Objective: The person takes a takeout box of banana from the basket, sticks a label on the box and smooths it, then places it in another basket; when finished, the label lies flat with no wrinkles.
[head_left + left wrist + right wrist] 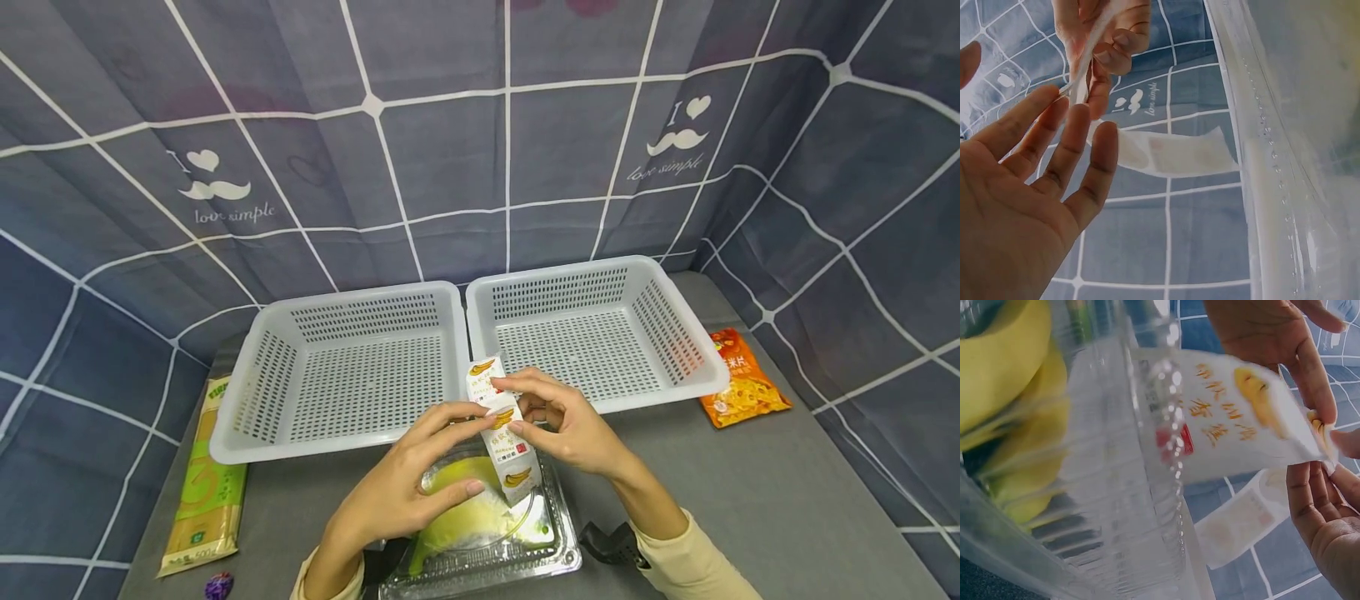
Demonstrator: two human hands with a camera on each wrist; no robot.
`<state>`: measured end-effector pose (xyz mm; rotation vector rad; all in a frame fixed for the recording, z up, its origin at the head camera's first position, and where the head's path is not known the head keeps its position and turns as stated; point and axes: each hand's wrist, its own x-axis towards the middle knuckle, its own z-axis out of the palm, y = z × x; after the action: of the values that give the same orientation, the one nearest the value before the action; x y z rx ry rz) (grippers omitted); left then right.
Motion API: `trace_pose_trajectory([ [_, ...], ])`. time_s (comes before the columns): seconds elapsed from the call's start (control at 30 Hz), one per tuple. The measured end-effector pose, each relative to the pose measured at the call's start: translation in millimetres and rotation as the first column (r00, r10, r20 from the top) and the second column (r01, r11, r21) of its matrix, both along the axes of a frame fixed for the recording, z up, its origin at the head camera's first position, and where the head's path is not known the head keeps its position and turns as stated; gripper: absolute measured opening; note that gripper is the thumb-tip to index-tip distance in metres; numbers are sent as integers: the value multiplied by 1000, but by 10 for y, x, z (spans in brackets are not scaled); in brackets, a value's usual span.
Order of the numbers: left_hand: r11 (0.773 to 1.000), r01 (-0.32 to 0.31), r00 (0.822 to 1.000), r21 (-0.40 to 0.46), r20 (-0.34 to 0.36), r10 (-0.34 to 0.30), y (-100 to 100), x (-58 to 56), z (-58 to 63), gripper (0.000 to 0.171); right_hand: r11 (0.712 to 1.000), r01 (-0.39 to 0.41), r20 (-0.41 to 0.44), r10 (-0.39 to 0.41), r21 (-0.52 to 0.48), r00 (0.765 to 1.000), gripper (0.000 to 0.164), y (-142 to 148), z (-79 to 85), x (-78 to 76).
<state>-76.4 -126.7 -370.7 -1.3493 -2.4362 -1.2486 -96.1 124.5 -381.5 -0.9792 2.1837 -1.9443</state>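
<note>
A white strip of banana labels [512,450], printed with bananas and gold characters, hangs in folds over a clear plastic box [564,546]. Yellow bananas [1013,406] show inside that box in the right wrist view. My right hand [573,425] pinches the strip between thumb and fingers, the other fingers curled in. From the left, my left hand [412,467] touches the strip with its fingertips, fingers long and thumb held apart. In the left wrist view a loose length of the label strip [1179,155] trails below the fingers, its pale back showing.
Two white perforated baskets [345,446] [667,398] stand side by side against the tiled-pattern curtain [442,158]. A green and yellow packet [206,492] lies at the left, with a small purple object [219,586] near it. An orange snack bag [744,383] lies beside the right basket.
</note>
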Motion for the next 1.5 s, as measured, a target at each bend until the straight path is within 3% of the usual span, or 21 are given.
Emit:
trace_pose_trajectory([
  [0.2, 990, -2, 1000, 143, 31, -3, -38, -18, 33, 51, 999, -25, -6, 25, -48, 1000, 56, 1, -8, -16],
  [0.33, 982, -23, 999, 186, 38, 16, -74, -34, 45, 48, 997, -42, -19, 41, -66, 999, 57, 2, -6, -20],
  [0.5, 993, 8, 999, 117, 34, -12, -53, -47, 28, 51, 994, -92, -50, 89, -64, 995, 56, -19, -6, -7],
  [0.7, 1000, -21, 1000, 10, 23, 21, -18, -24, 4, 53, 992, -107, -89, 101, -60, 991, 54, -27, -17, 7],
  [0.9, 1000, -18, 1000, 14, -23, 18, -15, -15, -1, 48, 995, -94, -108, 89, -36, 990, 53, -36, -34, 11],
  [1.17, 1000, -8, 998, 8, -55, 9, 5, 3, 0, 44, 998, -54, -10, 54, -13, 998, 57, -45, -27, 26],
  [1.5, 998, 24, 1000, 54, 12, -25, 2, 3, 0, 49, 999, -49, -56, 49, -2, 997, 56, -33, -2, 6],
])
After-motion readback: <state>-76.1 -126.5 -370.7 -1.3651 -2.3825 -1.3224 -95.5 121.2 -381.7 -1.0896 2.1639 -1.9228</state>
